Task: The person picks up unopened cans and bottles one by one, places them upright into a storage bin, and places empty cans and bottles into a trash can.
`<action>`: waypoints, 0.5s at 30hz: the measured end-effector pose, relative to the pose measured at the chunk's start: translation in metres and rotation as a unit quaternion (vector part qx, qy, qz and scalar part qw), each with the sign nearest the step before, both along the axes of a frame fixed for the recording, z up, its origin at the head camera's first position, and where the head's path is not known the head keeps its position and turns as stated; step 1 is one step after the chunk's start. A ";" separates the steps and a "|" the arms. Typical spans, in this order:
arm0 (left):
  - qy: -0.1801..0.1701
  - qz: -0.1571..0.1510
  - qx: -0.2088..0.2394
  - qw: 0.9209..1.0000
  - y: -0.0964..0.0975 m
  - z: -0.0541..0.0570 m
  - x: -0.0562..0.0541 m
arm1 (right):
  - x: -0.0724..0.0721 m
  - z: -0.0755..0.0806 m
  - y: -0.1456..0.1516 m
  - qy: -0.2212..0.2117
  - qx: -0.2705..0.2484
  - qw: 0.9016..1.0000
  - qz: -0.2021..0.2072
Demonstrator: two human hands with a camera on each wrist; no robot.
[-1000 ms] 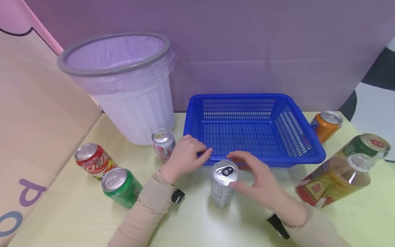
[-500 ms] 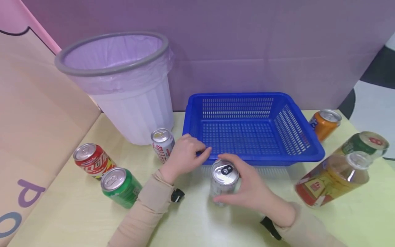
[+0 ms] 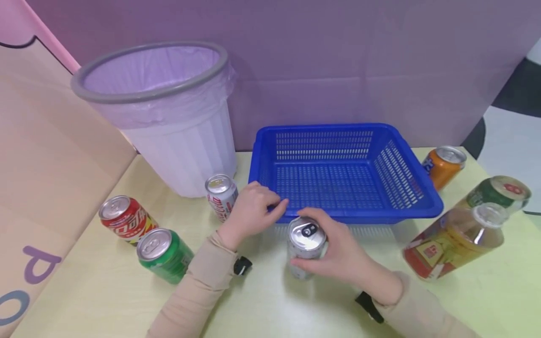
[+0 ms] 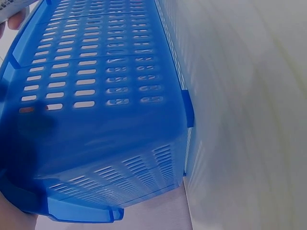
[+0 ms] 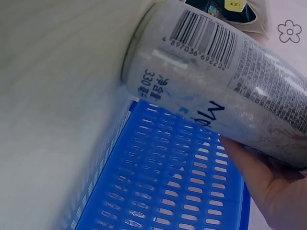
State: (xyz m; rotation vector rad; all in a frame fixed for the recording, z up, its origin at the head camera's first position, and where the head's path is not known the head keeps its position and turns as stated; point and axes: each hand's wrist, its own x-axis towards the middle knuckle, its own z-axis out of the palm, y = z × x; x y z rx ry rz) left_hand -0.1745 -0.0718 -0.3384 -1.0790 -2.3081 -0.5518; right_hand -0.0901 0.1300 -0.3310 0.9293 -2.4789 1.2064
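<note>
My right hand (image 3: 340, 251) curls round a silver-white drink can (image 3: 307, 237), thumb on the near side and fingers on the far side. The can stands upright on the table in front of the blue plastic basket (image 3: 407, 217) and has a black pull tab. In the right wrist view the can (image 5: 201, 72) shows a barcode and its bottom edge close to the tabletop. My left hand (image 3: 253, 211) holds the basket's front rim near its left corner, its fingertips partly hidden. Only a bit of that hand shows at the lower left of the left wrist view, beside the basket (image 4: 110, 124).
Left of the arms stand a red can (image 3: 128, 220), a green can (image 3: 165, 256) and a Coca-Cola can (image 3: 221, 197). Behind them is a lined white bin (image 3: 181, 150). An orange can (image 3: 444, 168), a green-topped can (image 3: 500, 192) and a plastic drink bottle (image 3: 452, 244) stand to the right.
My right hand has moved left, from beside the can with spread fingers to a grip round it. My left hand keeps its place on the basket rim.
</note>
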 end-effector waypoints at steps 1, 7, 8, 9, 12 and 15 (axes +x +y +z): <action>-0.001 0.001 -0.001 1.000 0.000 0.000 0.000 | -0.001 0.000 0.000 0.000 0.002 1.000 0.000; 0.002 0.002 -0.003 1.000 0.000 0.000 -0.001 | -0.003 0.000 0.001 -0.001 0.009 1.000 -0.006; 0.003 0.002 -0.003 1.000 0.000 0.000 -0.001 | -0.003 0.000 0.001 0.001 0.009 1.000 -0.006; 0.003 0.002 -0.002 1.000 0.000 0.001 -0.001 | -0.004 0.000 0.001 0.001 0.009 1.000 -0.006; 0.005 0.000 0.001 1.000 0.000 0.001 0.000 | -0.004 -0.001 0.002 0.000 0.005 1.000 -0.002; 0.006 -0.002 0.002 1.000 0.000 0.001 0.000 | -0.003 0.000 0.003 -0.001 0.003 1.000 0.000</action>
